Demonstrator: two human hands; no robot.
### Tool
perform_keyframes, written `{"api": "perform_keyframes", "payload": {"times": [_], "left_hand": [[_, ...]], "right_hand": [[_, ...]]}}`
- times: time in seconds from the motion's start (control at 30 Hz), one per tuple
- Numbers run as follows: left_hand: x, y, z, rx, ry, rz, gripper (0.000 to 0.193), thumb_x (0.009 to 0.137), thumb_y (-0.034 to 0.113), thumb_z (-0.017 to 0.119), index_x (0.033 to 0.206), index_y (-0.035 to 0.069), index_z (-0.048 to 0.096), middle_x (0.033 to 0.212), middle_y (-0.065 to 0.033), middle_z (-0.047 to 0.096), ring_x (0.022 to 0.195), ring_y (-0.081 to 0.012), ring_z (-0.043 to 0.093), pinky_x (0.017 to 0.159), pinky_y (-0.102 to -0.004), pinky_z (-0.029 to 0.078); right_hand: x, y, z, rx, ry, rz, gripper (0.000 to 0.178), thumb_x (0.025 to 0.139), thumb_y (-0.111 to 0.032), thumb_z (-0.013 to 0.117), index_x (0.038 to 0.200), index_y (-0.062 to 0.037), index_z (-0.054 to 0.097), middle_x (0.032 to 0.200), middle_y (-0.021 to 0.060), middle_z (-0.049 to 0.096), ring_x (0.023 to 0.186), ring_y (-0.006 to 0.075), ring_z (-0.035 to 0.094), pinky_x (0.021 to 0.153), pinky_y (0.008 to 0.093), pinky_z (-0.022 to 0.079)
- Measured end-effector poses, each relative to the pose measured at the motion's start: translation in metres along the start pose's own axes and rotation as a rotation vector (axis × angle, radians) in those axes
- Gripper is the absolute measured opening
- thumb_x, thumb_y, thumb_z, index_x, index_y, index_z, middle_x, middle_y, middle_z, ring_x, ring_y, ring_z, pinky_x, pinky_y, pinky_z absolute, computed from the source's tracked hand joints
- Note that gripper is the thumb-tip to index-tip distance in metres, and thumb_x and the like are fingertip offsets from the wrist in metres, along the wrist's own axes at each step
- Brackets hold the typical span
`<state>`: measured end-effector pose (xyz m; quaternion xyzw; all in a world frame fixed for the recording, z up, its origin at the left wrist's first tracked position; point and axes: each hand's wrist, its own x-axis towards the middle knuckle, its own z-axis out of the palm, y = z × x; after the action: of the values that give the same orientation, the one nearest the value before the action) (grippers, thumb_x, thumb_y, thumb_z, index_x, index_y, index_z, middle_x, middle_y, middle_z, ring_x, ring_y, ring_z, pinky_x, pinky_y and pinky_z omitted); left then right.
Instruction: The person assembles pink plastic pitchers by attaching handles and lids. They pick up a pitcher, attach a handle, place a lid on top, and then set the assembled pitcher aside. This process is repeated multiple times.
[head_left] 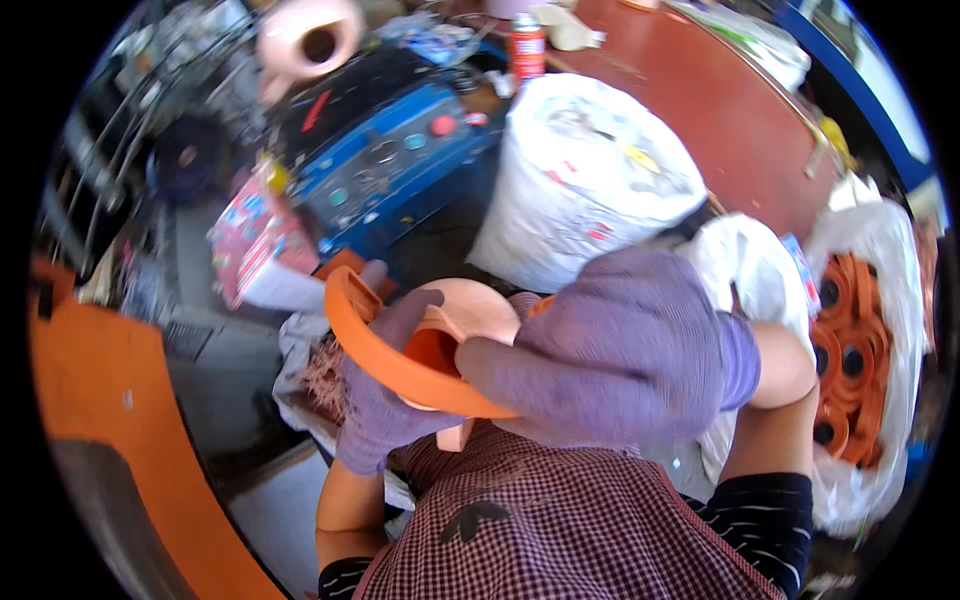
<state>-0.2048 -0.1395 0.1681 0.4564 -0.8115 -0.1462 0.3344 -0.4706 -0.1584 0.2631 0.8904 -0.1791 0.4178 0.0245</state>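
A pale pink plastic vessel [478, 303] is held in front of my apron, its orange inside showing through the opening. A broad orange curved piece [368, 345] arches across that opening. My left hand [385, 405], in a purple knitted glove, is wrapped round the vessel's left side beneath the orange piece. My right hand [620, 355], gloved alike and blurred, is closed over the right end of the orange piece, with one finger at the opening. Its grip is partly hidden by the back of the hand.
Beyond the vessel stands a full white sack [590, 190]. A blue control panel [390, 150] with buttons is at left, near another pink vessel [310, 40]. A plastic bag of orange parts [850, 360] sits at right; an orange panel [110, 390] at left. A spray can [526, 48] stands beyond.
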Motion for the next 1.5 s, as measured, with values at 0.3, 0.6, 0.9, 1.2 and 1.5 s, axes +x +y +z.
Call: {"api": "perform_keyframes", "payload": {"times": [0.3,0.6,0.9,1.2,1.5], "left_hand": [[-0.040,-0.022,-0.019,-0.261,0.344,-0.302,0.095,0.061,0.031,0.078,0.139,-0.008,0.039,0.116,-0.0145,0.063,0.106,-0.0244,0.062,0.092,-0.0366,0.050],[-0.057,-0.010,-0.015,-0.202,0.359,-0.316,0.105,0.059,0.029,0.079,0.146,-0.009,0.032,0.119,-0.0173,0.061,0.109,-0.0255,0.059,0.096,-0.0374,0.048],[-0.062,-0.017,-0.011,-0.211,0.425,-0.206,0.093,0.054,0.019,0.085,0.133,-0.007,0.042,0.117,-0.0179,0.059,0.103,-0.0279,0.061,0.091,-0.0367,0.051],[-0.053,0.000,-0.016,-0.006,0.259,-0.149,0.087,0.054,0.022,0.088,0.127,-0.004,0.050,0.111,-0.0180,0.061,0.095,-0.0305,0.066,0.082,-0.0382,0.055],[-0.021,0.003,-0.030,-0.028,0.103,-0.083,0.089,0.060,0.022,0.090,0.134,-0.002,0.047,0.131,-0.0222,0.050,0.125,-0.0353,0.051,0.107,-0.0471,0.040]], "right_hand": [[-0.041,-0.001,0.141,1.342,0.163,1.029,0.039,0.091,-0.016,0.061,0.124,0.0039,0.054,0.096,0.0104,0.064,0.080,0.0131,0.060,0.074,0.0243,0.050],[-0.032,0.001,0.185,1.577,0.414,1.286,0.053,0.092,-0.028,0.045,0.126,0.0122,0.052,0.113,0.0219,0.064,0.106,0.0265,0.062,0.094,0.0361,0.050],[-0.050,0.004,0.206,1.841,0.308,1.299,0.058,0.086,-0.026,0.044,0.124,0.0187,0.049,0.122,0.0291,0.059,0.114,0.0323,0.059,0.100,0.0390,0.046],[-0.030,0.013,0.208,1.396,-0.070,1.423,0.039,0.091,-0.014,0.047,0.119,0.0096,0.060,0.110,0.0222,0.067,0.102,0.0243,0.066,0.094,0.0292,0.050],[-0.092,0.041,0.183,2.079,0.250,1.340,0.036,0.085,-0.021,0.049,0.101,0.0100,0.056,0.121,0.0257,0.058,0.111,0.0331,0.059,0.101,0.0390,0.046]]}}
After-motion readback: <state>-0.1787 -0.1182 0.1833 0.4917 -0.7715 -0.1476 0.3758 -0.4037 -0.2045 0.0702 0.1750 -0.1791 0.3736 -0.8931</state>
